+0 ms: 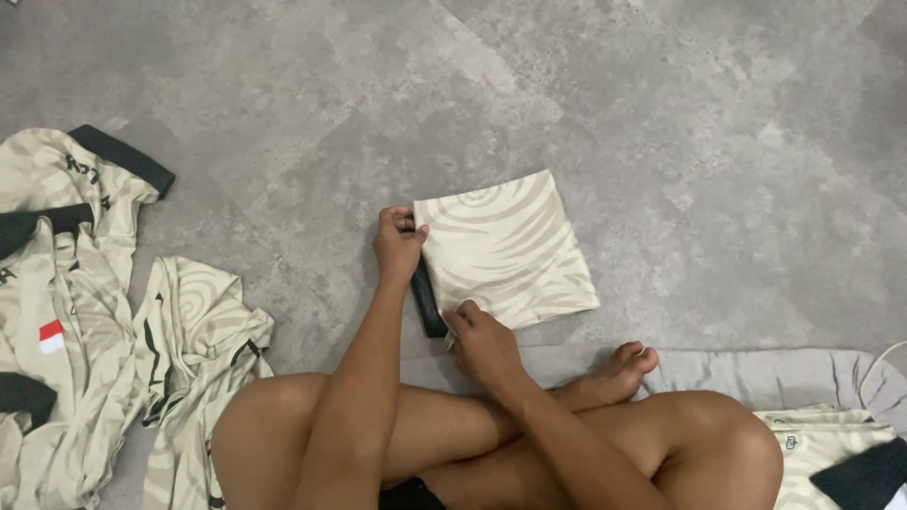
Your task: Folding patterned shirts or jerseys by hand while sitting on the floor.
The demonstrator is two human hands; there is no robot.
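The person sits cross-legged on the grey floor, bare knees nearest the camera and one foot resting on a grey mat, with the corner of another cream garment by the right knee. Just beyond the legs, the right hand pinches the near left corner of a folded cream shirt with a swirl pattern, while the left hand grips its far left corner, fingers curled over the edge beside the black trim. Off to the left, well apart, lies a loose pile of matching shirts.
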